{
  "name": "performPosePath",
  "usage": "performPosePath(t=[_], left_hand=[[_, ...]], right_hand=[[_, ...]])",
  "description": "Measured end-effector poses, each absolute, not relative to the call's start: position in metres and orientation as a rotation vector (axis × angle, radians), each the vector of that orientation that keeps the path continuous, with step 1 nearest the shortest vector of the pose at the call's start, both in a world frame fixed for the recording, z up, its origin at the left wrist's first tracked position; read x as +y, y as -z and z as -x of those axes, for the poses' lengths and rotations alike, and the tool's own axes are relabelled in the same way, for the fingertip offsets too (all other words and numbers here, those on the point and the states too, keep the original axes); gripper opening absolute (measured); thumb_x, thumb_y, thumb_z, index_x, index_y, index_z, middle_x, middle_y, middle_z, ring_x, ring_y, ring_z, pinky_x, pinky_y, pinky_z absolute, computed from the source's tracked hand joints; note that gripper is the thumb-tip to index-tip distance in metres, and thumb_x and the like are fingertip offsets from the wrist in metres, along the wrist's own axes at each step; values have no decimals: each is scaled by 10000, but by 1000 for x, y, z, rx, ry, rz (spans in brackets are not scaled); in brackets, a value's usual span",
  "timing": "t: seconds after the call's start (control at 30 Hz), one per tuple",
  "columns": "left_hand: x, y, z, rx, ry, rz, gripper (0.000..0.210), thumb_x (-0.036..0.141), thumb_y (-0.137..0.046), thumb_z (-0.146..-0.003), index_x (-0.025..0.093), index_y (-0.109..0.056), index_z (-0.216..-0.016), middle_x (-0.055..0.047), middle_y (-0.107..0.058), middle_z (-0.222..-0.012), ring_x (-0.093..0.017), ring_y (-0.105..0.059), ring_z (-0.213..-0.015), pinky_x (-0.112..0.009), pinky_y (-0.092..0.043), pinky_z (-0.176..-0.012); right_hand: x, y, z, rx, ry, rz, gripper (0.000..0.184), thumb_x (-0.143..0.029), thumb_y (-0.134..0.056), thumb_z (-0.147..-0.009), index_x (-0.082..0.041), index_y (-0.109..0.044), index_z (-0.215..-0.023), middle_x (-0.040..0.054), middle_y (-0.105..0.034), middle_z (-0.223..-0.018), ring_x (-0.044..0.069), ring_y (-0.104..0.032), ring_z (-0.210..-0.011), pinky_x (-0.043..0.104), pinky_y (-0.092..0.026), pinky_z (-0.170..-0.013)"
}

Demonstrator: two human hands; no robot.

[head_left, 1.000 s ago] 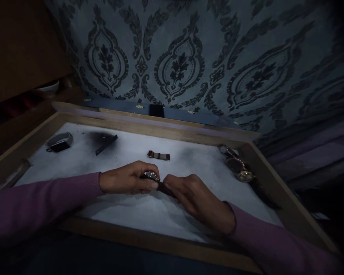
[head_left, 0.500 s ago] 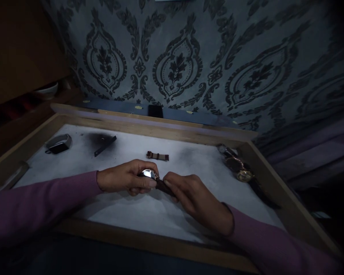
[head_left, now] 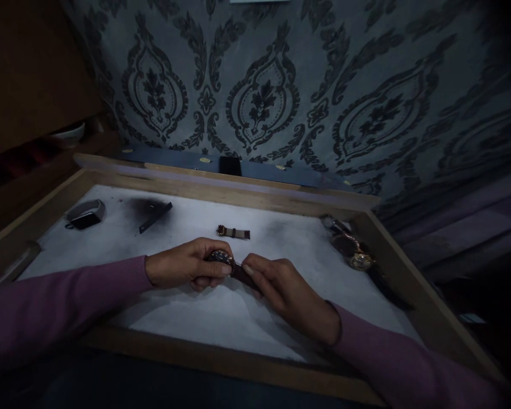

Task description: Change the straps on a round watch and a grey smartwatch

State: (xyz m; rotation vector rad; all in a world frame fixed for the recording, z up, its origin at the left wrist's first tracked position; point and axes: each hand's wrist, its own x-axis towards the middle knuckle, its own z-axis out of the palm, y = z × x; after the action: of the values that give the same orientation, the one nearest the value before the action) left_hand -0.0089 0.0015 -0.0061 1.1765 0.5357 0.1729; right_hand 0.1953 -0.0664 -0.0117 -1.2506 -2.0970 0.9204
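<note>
My left hand (head_left: 186, 264) is closed round the case of a wristwatch (head_left: 221, 257), its thumb along the near side of the dial. Extending from the case's right side is a brown watch strap (head_left: 244, 277), which my right hand (head_left: 287, 295) pinches between thumb and fingers. Whether strap and case are joined I cannot tell; a small light metallic bit shows between them. Just beyond my hands, a separate short strap piece with a buckle (head_left: 234, 232) lies on the white surface, its pale underside up.
A shallow wooden-sided tray (head_left: 221, 352) surrounds the work. At left lie a smartwatch (head_left: 87, 215) and a thin dark bar-shaped thing (head_left: 155, 218). Several watches (head_left: 361, 260) lie along the right side. A dark rectangular object (head_left: 230, 166) stands behind the back rim, before patterned wallpaper.
The bright reflection on the watch has gone and its dial looks darker, as if slightly tilted. My right hand has shifted very little; both hands keep their hold.
</note>
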Motion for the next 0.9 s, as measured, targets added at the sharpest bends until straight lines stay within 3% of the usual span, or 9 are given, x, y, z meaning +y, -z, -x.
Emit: performPosePath(t=[0.57, 0.9], left_hand=[[2, 10, 10, 591, -159, -1146, 249, 350, -673, -825, 170, -501, -844, 65, -515, -574, -24, -255, -394, -180, -151, -374], [-6, 8, 4, 640, -198, -1258, 279, 360, -711, -757, 167, -520, -825, 73, -511, -550, -40, -319, -404, -187, -204, -392]], right_hand=[[-62, 14, -200, -2021, -983, 1334, 377, -307, -364, -993, -194, -446, -643, -28, -487, -551, 103, -431, -509, 234, -349, -538], [-73, 5, -202, -2046, -900, 1379, 371, -305, -374, -990, -192, -451, -646, -37, -476, -542, 103, -422, -503, 236, -341, -547]])
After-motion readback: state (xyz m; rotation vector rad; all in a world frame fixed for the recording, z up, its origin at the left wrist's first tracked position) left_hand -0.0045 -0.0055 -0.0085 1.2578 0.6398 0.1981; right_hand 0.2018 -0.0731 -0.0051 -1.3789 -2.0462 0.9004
